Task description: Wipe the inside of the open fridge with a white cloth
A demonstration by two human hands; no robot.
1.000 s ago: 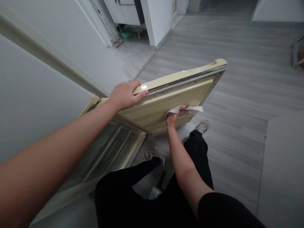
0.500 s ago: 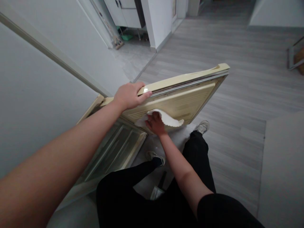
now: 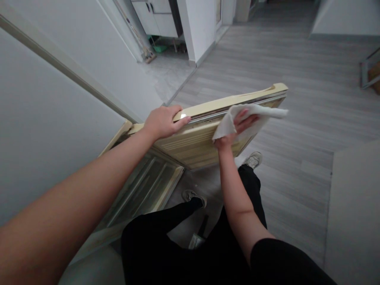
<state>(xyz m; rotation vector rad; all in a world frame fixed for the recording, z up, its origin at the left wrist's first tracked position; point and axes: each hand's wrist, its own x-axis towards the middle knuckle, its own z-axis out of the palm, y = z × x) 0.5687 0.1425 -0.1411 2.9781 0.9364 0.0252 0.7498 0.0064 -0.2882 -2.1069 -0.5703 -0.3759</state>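
Observation:
A cream-coloured door (image 3: 192, 148) stands swung out from a low cabinet or fridge (image 3: 142, 186), whose inside shows glassy shelves or drawers. My left hand (image 3: 166, 122) grips the door's top edge near the hinge side, thumb on the inner side. With my right hand (image 3: 237, 128) I hold a white cloth (image 3: 255, 114) against the upper inner face of the door, near its far end. The cloth drapes partly over the fingers, and one end sticks out past the door's edge.
Both my shoes (image 3: 253, 159) are on the floor below the door. Between my legs lies an object with a dark handle (image 3: 203, 225). A white panel (image 3: 353, 213) is at the right. A mop (image 3: 148, 53) and a white cupboard (image 3: 158, 19) stand farther back.
My right hand has moved up and to the right with the cloth, from the middle of the door's inner face to its upper far part. My left hand keeps its grip.

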